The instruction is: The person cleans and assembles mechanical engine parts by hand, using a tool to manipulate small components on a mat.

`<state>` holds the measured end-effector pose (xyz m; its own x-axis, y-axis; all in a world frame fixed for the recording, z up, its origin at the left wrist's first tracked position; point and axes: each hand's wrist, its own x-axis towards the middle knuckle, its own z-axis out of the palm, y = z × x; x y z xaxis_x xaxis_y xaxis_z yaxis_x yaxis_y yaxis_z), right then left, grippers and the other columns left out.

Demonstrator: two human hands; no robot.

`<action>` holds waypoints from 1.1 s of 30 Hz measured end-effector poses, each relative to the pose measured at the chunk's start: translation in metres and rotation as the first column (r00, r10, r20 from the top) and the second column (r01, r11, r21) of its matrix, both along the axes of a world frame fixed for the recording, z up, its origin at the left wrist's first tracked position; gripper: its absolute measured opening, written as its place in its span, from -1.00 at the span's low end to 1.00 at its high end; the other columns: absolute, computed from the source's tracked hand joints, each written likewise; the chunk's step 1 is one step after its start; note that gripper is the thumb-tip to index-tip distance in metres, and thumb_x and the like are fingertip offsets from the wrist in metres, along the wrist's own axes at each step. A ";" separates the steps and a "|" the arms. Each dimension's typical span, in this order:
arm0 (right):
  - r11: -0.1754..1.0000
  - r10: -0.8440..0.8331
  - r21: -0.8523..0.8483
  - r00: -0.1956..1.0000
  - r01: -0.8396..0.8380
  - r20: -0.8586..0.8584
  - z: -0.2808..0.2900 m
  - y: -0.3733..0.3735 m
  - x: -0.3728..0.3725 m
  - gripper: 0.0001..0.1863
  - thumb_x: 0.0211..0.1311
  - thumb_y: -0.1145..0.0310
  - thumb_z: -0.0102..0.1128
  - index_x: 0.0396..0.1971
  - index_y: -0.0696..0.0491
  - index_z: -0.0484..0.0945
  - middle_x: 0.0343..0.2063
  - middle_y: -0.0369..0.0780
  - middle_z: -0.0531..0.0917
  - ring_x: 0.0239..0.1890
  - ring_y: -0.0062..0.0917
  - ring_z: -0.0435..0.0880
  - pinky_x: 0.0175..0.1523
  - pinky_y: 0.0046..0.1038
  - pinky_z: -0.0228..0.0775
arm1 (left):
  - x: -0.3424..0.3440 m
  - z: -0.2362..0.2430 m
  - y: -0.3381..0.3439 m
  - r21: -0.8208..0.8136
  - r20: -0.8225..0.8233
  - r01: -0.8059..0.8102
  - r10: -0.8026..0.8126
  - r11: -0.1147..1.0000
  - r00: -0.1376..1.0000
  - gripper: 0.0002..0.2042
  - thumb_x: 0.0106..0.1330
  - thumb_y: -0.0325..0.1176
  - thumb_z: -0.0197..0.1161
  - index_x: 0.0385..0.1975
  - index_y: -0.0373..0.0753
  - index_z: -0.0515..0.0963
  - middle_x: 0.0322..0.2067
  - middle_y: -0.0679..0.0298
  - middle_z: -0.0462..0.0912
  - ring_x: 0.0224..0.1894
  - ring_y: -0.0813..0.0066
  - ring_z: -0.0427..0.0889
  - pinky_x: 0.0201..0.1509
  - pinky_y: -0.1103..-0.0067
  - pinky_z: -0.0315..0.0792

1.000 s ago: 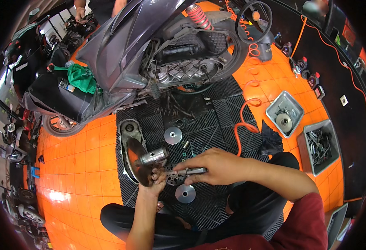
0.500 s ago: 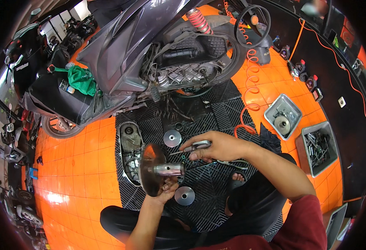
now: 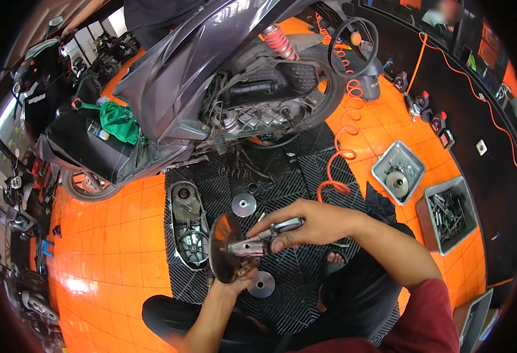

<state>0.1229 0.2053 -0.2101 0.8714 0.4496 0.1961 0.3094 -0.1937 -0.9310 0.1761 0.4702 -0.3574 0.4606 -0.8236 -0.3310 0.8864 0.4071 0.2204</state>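
Observation:
My left hand [image 3: 235, 281] grips from below a stained metal pulley half [image 3: 224, 246], its disc upright and its hollow shaft [image 3: 248, 248] pointing right. My right hand [image 3: 302, 226] is closed on a grey-handled tool [image 3: 285, 226], whose front end lies at the shaft, partly hidden by fingers. On the black ribbed mat [image 3: 299, 170] lie a silver disc [image 3: 244, 205] behind my hands, another disc [image 3: 261, 285] below them, and a long metal casing [image 3: 188, 217] on the left.
A scooter [image 3: 188, 88] with exposed engine stands ahead, a person in dark clothing [image 3: 152, 15] behind it. A coiled orange hose [image 3: 343, 154] crosses the right side, near a parts tray [image 3: 398, 170] and a tool bin [image 3: 451, 215]. Other scooters [image 3: 20, 206] line the left.
My left hand has shifted right and the pulley half's shaft has turned more level. My right hand rose, then came down with the tool onto the shaft. The person behind has moved.

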 end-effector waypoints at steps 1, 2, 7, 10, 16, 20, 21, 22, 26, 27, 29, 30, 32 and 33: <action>0.994 -0.109 -0.048 0.968 0.101 -0.225 0.004 0.003 -0.002 -0.55 0.33 0.17 0.40 0.16 0.00 0.64 -0.20 -0.20 0.80 -0.22 -0.51 0.73 -0.01 -0.40 0.52 | 0.000 -0.003 0.001 -0.054 -0.003 -0.006 0.006 0.999 1.000 -0.69 0.47 -0.08 0.17 -0.24 -0.25 0.58 -0.56 0.31 0.51 -0.70 0.60 0.40 -0.68 0.68 0.23; 0.980 -0.187 -0.096 0.969 0.173 -0.163 0.000 0.002 -0.001 -0.55 0.33 0.19 0.41 0.17 0.00 0.64 -0.17 -0.20 0.80 -0.18 -0.51 0.74 0.01 -0.41 0.53 | -0.002 -0.006 0.001 -0.106 -0.007 -0.006 0.005 0.994 1.000 -0.68 0.46 -0.07 0.19 -0.18 -0.26 0.59 -0.53 0.30 0.52 -0.69 0.59 0.41 -0.67 0.67 0.24; 0.941 -0.252 -0.239 0.967 0.239 -0.025 -0.044 -0.004 0.002 -0.54 0.33 0.09 0.38 0.13 -0.01 0.65 -0.17 -0.09 0.79 -0.12 -0.21 0.78 0.00 -0.25 0.56 | 0.003 0.011 -0.005 -0.030 -0.019 -0.033 0.032 0.999 0.999 -0.70 0.48 -0.10 0.15 -0.29 -0.24 0.57 -0.56 0.31 0.51 -0.71 0.61 0.40 -0.69 0.69 0.22; 0.956 -0.104 -0.285 0.990 0.072 -0.099 -0.052 0.015 -0.010 -0.53 0.34 -0.02 0.33 0.09 -0.04 0.67 -0.18 -0.05 0.78 -0.11 -0.08 0.76 0.04 -0.16 0.56 | 0.013 0.006 0.004 0.066 -0.005 -0.145 0.146 0.987 0.989 -0.72 0.47 -0.10 0.16 -0.26 -0.23 0.57 -0.56 0.32 0.52 -0.71 0.62 0.38 -0.69 0.68 0.20; 0.937 -0.126 -0.330 0.992 0.112 -0.020 -0.023 0.029 -0.021 -0.51 0.32 0.05 0.38 0.17 -0.06 0.64 -0.19 -0.12 0.80 -0.14 -0.14 0.78 -0.03 -0.24 0.58 | 0.022 0.017 -0.004 0.523 0.536 -0.670 0.408 0.527 0.739 -0.51 0.68 -0.02 -0.15 0.26 -0.33 0.39 0.09 0.07 0.59 0.09 0.23 0.63 0.20 0.27 0.55; 0.858 -0.185 -0.474 0.980 0.197 0.072 -0.013 0.019 -0.018 -0.55 0.28 0.07 0.40 0.11 -0.07 0.67 -0.20 -0.13 0.80 -0.17 -0.17 0.79 -0.09 -0.23 0.60 | 0.032 -0.012 0.010 0.466 0.840 -0.841 0.162 0.276 0.519 -0.45 0.67 -0.01 -0.12 0.21 -0.48 0.44 0.09 0.00 0.59 0.10 0.22 0.59 0.25 0.42 0.43; 0.817 -0.234 -0.514 0.965 0.262 0.120 -0.015 0.020 -0.020 -0.55 0.28 0.07 0.40 0.10 -0.07 0.67 -0.20 -0.13 0.80 -0.18 -0.18 0.79 -0.10 -0.23 0.61 | 0.033 -0.018 0.009 0.470 0.869 -0.851 0.048 0.237 0.493 -0.44 0.67 -0.01 -0.12 0.23 -0.50 0.43 0.10 -0.02 0.59 0.14 0.22 0.57 0.31 0.42 0.40; 0.769 -0.283 -0.548 0.944 0.329 0.170 -0.018 0.021 -0.022 -0.56 0.28 0.07 0.40 0.09 -0.07 0.67 -0.21 -0.14 0.80 -0.18 -0.18 0.80 -0.11 -0.23 0.61 | 0.033 -0.024 0.009 0.475 0.876 -0.861 0.001 0.184 0.483 -0.44 0.68 -0.03 -0.12 0.23 -0.50 0.43 0.11 -0.04 0.59 0.16 0.19 0.55 0.33 0.41 0.36; 0.849 -0.006 -0.528 1.000 0.021 0.030 -0.029 0.011 -0.025 -0.57 0.34 0.04 0.32 0.12 -0.10 0.65 -0.24 -0.09 0.79 -0.12 -0.15 0.78 -0.07 -0.16 0.60 | 0.046 -0.066 0.010 0.305 0.927 -0.951 -0.242 0.043 0.286 -0.50 0.67 -0.13 -0.10 0.21 -0.52 0.48 0.18 -0.09 0.57 0.28 0.04 0.47 0.43 0.37 0.26; 0.729 -0.043 -0.684 0.999 0.031 -0.001 -0.024 0.001 -0.025 -0.56 0.32 0.05 0.32 0.11 -0.08 0.65 -0.25 -0.08 0.78 -0.12 -0.14 0.77 -0.05 -0.13 0.60 | 0.043 -0.050 -0.003 0.360 0.916 -0.926 -0.229 0.111 0.328 -0.50 0.67 -0.13 -0.13 0.18 -0.53 0.48 0.18 -0.14 0.56 0.29 0.01 0.48 0.43 0.34 0.26; 0.582 -0.194 -0.780 0.971 0.229 0.140 -0.027 -0.016 -0.024 -0.53 0.28 0.08 0.33 0.13 -0.03 0.62 -0.27 -0.07 0.76 -0.14 -0.14 0.77 -0.07 -0.13 0.60 | 0.042 -0.037 -0.028 0.301 0.942 -0.945 -0.191 0.124 0.275 -0.48 0.68 -0.11 -0.10 0.14 -0.58 0.49 0.14 -0.14 0.57 0.19 0.06 0.53 0.33 0.31 0.33; 0.540 -0.298 -0.723 0.901 0.430 0.314 -0.035 -0.026 -0.024 -0.50 0.25 0.11 0.34 0.15 -0.01 0.59 -0.28 -0.08 0.74 -0.17 -0.14 0.77 -0.10 -0.15 0.61 | 0.047 -0.037 -0.042 0.331 0.912 -0.942 -0.274 0.047 0.307 -0.47 0.68 -0.10 -0.10 0.17 -0.57 0.46 0.14 -0.13 0.58 0.16 0.10 0.55 0.29 0.33 0.37; 0.606 -0.491 -0.352 0.684 0.713 0.540 -0.023 -0.036 -0.021 -0.43 0.23 0.17 0.33 0.23 0.02 0.52 -0.31 -0.14 0.68 -0.19 -0.20 0.75 -0.17 -0.21 0.60 | 0.031 -0.017 -0.098 0.386 0.920 -0.893 -0.163 0.231 0.355 -0.46 0.67 -0.07 -0.09 0.22 -0.57 0.42 0.12 -0.14 0.58 0.15 0.10 0.56 0.26 0.36 0.40; 0.618 -0.499 -0.279 0.640 0.735 0.584 -0.013 -0.038 -0.023 -0.42 0.25 0.18 0.31 0.26 0.02 0.49 -0.32 -0.16 0.65 -0.19 -0.23 0.73 -0.19 -0.24 0.59 | 0.037 -0.036 -0.114 0.366 0.931 -0.876 -0.138 0.315 0.339 -0.51 0.68 -0.12 -0.11 0.10 -0.55 0.46 -0.01 -0.07 0.62 0.04 0.13 0.58 0.16 0.38 0.43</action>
<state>0.1002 0.1677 -0.2235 0.8452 -0.0378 0.5331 0.2622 -0.8399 -0.4752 0.2135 0.3558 -0.3934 0.9912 -0.0119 0.1319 -0.1316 -0.2014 0.9706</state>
